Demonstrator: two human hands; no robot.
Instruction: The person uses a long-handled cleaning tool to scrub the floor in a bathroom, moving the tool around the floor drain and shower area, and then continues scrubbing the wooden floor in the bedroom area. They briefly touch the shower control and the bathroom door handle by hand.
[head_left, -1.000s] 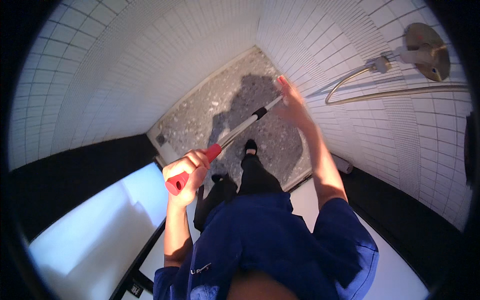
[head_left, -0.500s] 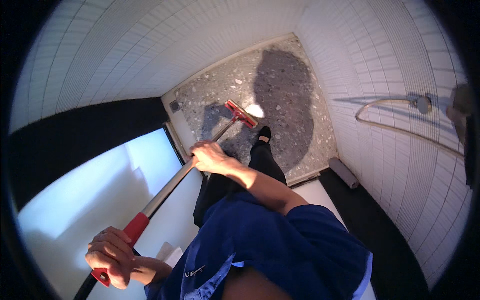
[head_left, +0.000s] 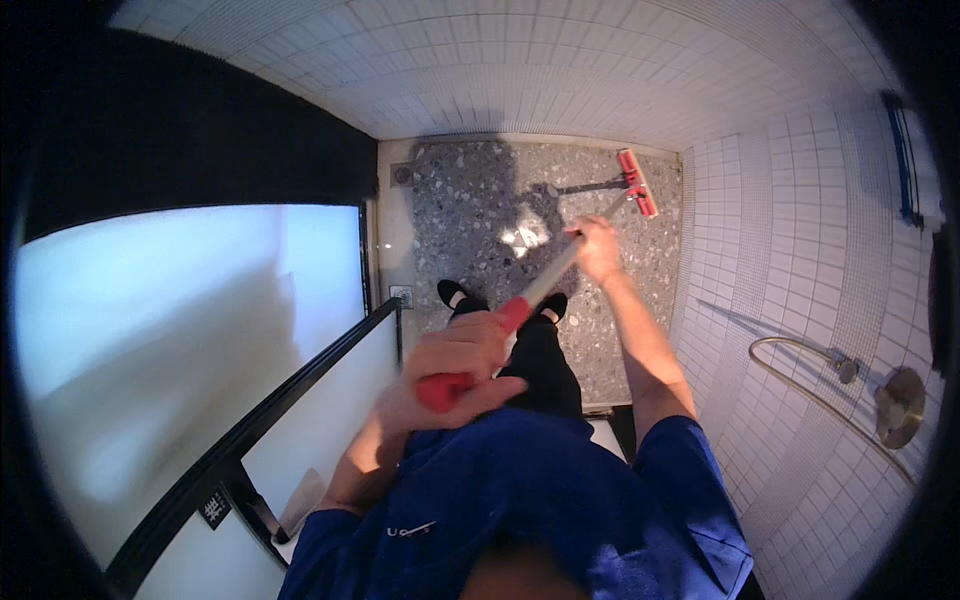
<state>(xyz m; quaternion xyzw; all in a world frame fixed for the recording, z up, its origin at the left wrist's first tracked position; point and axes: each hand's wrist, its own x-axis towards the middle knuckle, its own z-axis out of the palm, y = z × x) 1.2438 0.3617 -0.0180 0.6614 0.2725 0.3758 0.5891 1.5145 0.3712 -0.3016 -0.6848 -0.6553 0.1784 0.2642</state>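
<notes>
A long-handled floor scrubber (head_left: 553, 273) slants from my waist to the floor, with a metal pole, a red grip and a narrow red head (head_left: 637, 184). The head lies near the far right corner of the speckled stone floor; whether its underside is sponge or bristle does not show. My left hand (head_left: 455, 360), slightly blurred, wraps the red grip at the top end, close to my body. Farther down, my right hand (head_left: 597, 247) is closed around the metal pole, with that arm stretched forward.
White tiled walls (head_left: 560, 80) bound the floor ahead and right. A shower hose (head_left: 800, 347) and round shower head (head_left: 900, 407) hang on the right. Left are a frosted panel (head_left: 170, 310) and a black-framed door (head_left: 250, 410). A floor drain (head_left: 402, 175) sits at the far left corner.
The scrubber head has swept from the floor's middle to the far right. Both hands have moved right with the pole, the left one now before my waist. My view has turned, and both feet show.
</notes>
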